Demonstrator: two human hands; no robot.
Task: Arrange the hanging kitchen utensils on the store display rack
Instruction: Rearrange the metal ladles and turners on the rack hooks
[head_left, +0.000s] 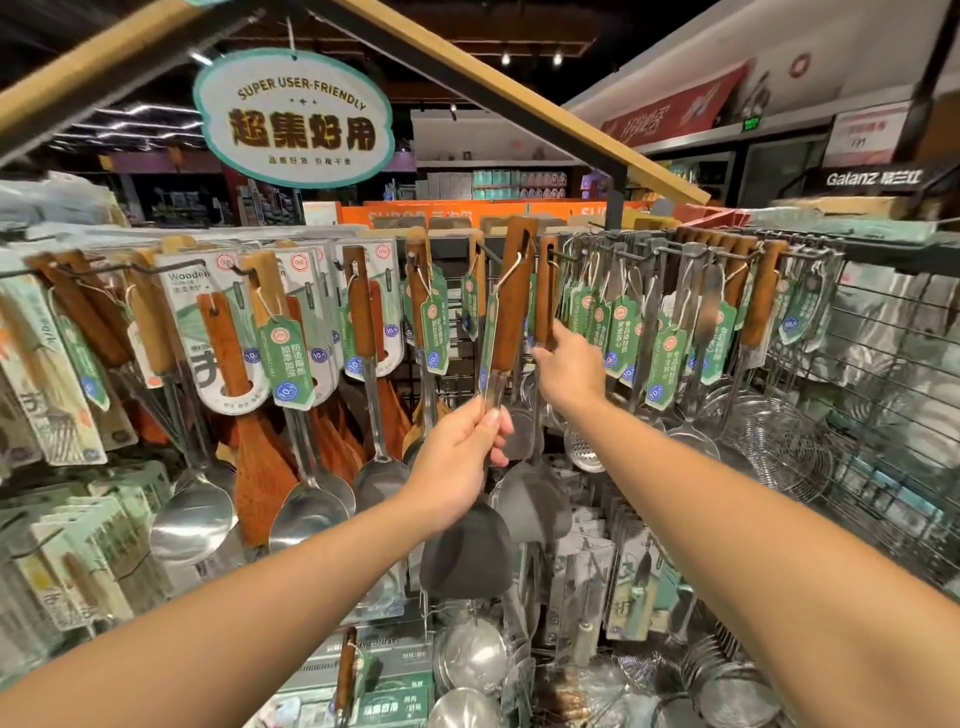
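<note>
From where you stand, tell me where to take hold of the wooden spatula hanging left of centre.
Grip the wooden spatula at its narrow neck just above the blade, coming from the front. It hangs upright from a hook through its handle hole, and packaged utensils crowd both sides and behind, so the front looks the freest approach.

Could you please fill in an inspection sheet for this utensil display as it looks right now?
Surface: wire display rack with hooks, densely hung.
Job's things: wooden-handled spatula with its handle hole at a hook; a second wooden handle hangs beside it.
Clutter: ladles, wooden spoons, strainers, green tags.
Hands: left hand grips the spatula's metal shaft; right hand touches the second handle's lower end.
Cables: nothing seen.
Surroundings: store aisles, hanging oval sign.
</note>
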